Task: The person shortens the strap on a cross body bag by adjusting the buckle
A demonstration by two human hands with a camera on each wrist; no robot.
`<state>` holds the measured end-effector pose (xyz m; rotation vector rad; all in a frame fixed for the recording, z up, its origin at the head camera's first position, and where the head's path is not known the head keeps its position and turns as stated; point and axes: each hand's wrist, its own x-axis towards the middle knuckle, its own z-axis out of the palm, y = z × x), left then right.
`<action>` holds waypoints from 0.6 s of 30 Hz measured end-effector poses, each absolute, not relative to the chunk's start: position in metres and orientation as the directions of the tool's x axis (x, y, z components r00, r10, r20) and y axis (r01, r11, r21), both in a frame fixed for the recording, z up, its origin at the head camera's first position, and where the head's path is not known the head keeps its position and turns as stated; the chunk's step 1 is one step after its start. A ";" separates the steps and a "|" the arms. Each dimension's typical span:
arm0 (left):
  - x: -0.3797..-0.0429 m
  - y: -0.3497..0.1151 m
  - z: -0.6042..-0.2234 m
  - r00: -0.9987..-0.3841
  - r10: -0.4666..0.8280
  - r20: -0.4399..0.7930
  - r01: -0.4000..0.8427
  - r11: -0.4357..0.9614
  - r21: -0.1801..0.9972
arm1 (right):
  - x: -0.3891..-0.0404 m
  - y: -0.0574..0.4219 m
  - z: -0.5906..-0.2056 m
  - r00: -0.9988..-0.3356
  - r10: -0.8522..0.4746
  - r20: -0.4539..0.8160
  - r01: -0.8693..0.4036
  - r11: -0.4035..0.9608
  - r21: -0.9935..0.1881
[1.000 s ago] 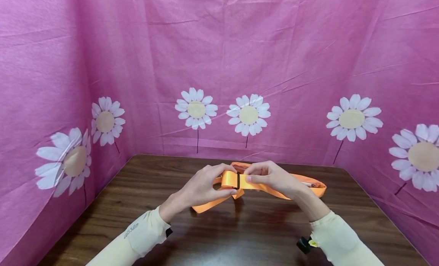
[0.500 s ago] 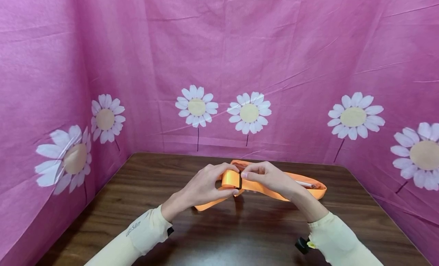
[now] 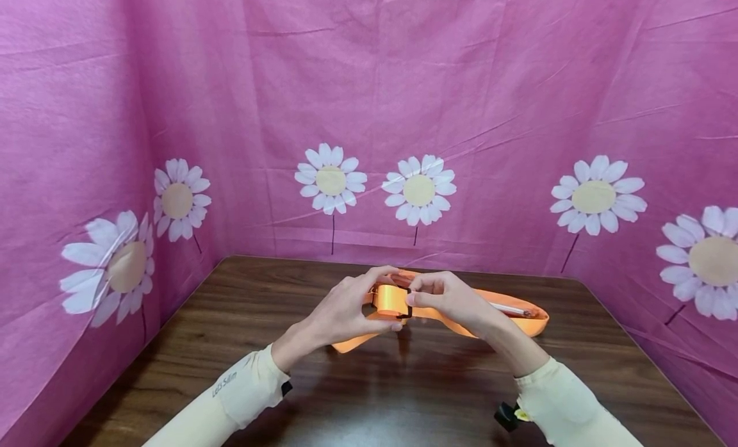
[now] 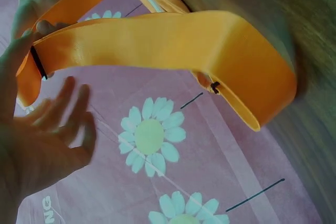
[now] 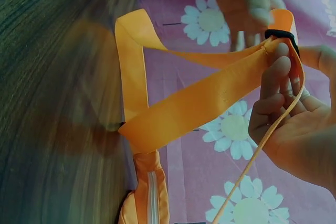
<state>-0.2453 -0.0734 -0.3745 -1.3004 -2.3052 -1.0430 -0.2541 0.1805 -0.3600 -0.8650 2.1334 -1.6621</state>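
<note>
An orange webbing strap (image 4: pixel 142 40) runs through a black slider (image 5: pixel 282 34) and bulges there in a short loop. My right hand (image 3: pixel 452 301) pinches the slider between thumb and fingers, the fingers behind the strap in the right wrist view. Around the short loop my left hand (image 3: pixel 343 312) stands with thumb and index finger spread, one below and one above it. Its other fingers hang apart under the strap in the left wrist view. The strap belongs to an orange pouch (image 5: pixel 142 190) with a pale zipper, partly hidden behind my right hand in the head view.
A dark wood table (image 3: pixel 230 293) lies under the hands. Pink cloth (image 3: pixel 369 82) printed with white daisies encloses its back and sides. A thin orange cord (image 5: pixel 257 150) hangs from the slider area past the right hand.
The slider has shifted right and turned, and the right fingertips have moved left onto it. The left index finger has lifted, widening its gap from the thumb.
</note>
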 end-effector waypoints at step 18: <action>-0.247 -0.069 -0.382 -0.393 0.561 0.729 0.909 0.360 0.212 | -0.249 0.181 -0.352 -0.751 -0.630 0.196 -0.223 -0.037 -0.974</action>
